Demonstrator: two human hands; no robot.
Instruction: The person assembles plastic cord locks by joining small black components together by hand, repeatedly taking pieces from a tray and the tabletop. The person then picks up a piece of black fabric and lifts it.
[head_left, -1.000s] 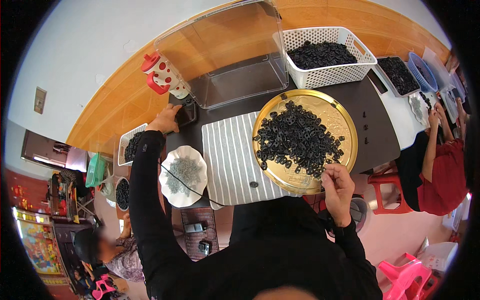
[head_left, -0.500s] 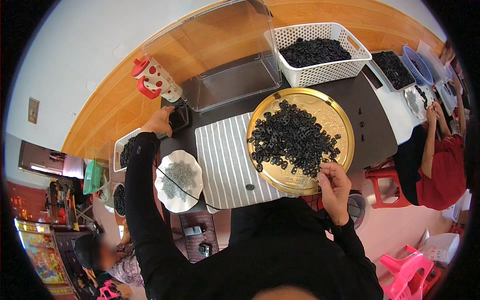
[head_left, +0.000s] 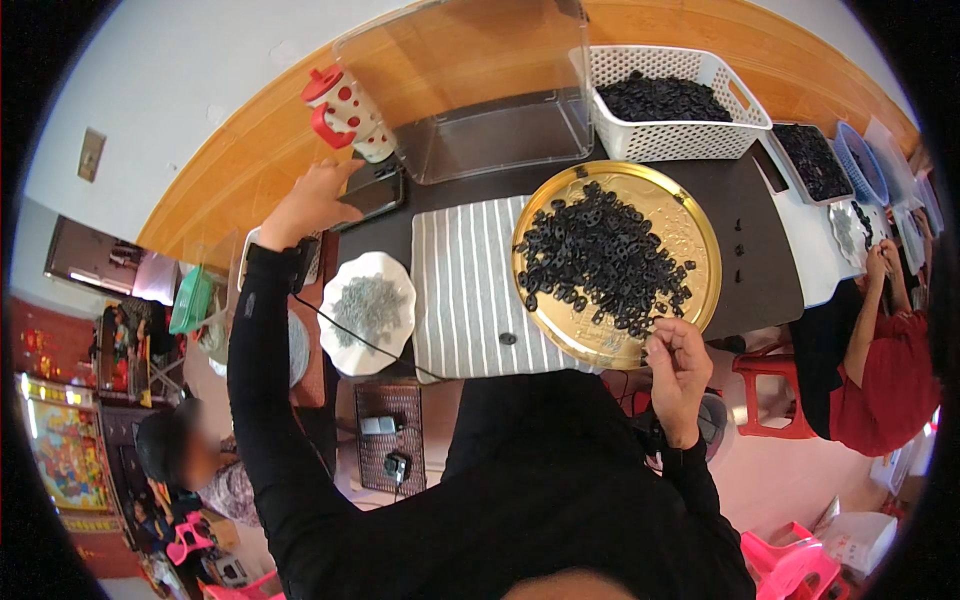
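Observation:
My left hand (head_left: pixel 305 207) is stretched out with its fingers apart, beside a dark phone-like device (head_left: pixel 380 197) lying on the table. Over the front rim of a round gold tray (head_left: pixel 703 250), my right hand (head_left: pixel 682 378) is closed, thumb against fingers; whatever is pinched there is too small to make out. Small black pieces with holes (head_left: pixel 600 250) are heaped on the tray. One black oval piece (head_left: pixel 507 339) rests on a grey striped cloth (head_left: pixel 465 290). A white scalloped plate (head_left: pixel 338 352) holds many small translucent grey pieces (head_left: pixel 368 308), with a black cord crossing over it.
Behind stand a clear plastic bin (head_left: pixel 480 140), a white basket (head_left: pixel 690 140) of black pieces and a red-dotted tumbler (head_left: pixel 355 115). Few black bits (head_left: pixel 739 250) lie right of the tray. A person in red (head_left: pixel 885 380) works at right; another person (head_left: pixel 230 490) is at lower left.
My left hand has lifted off the device and spread its fingers. The view has shifted somewhat; my right hand stays at the tray's front rim.

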